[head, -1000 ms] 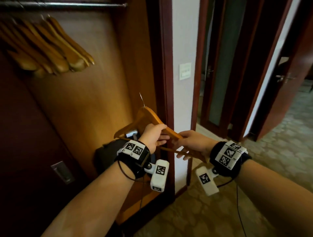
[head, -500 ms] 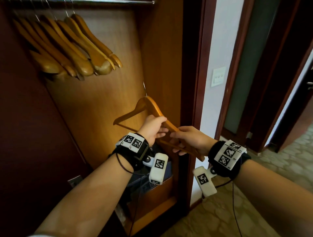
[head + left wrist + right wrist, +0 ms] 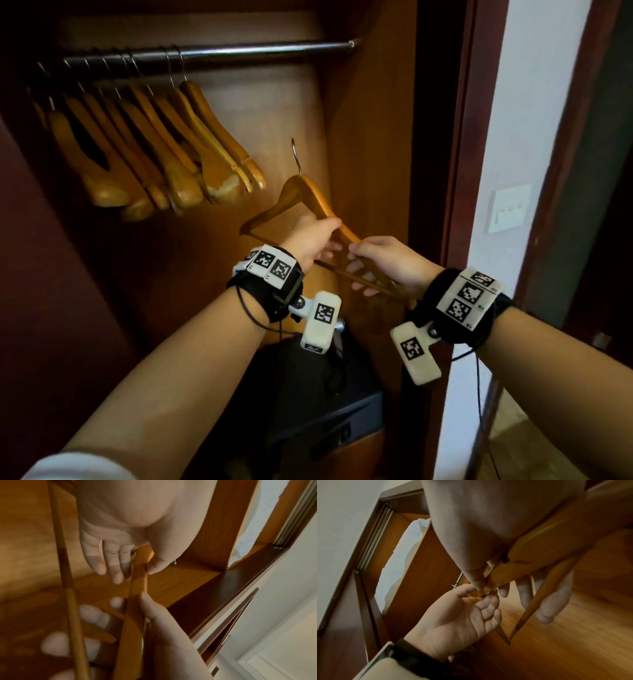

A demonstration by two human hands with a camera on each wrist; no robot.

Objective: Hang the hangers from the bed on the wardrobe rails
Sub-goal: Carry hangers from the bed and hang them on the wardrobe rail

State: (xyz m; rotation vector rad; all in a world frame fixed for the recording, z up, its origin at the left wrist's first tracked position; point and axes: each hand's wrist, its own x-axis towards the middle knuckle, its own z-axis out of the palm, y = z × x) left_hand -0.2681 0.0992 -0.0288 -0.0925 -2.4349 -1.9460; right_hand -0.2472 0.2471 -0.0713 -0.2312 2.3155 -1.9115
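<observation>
The open wardrobe (image 3: 363,144) fills most of the frame, its steel rail (image 3: 239,51) running across the top. At upper left a row of wooden hangers (image 3: 161,150) already hangs from the rail, packed close. Below and to the right of them, at mid-frame, the hanger in hand (image 3: 301,198) is held well under the rail, its hook pointing up. The left hand (image 3: 310,240) pinches its sloping right arm near the middle; the right hand (image 3: 387,263) grips the same arm lower down, fingers curled round it. This looks like the carry-and-lift step. Next, I'd judge, the hook must rise above the rail and drop onto the bare stretch right of the row.
</observation>
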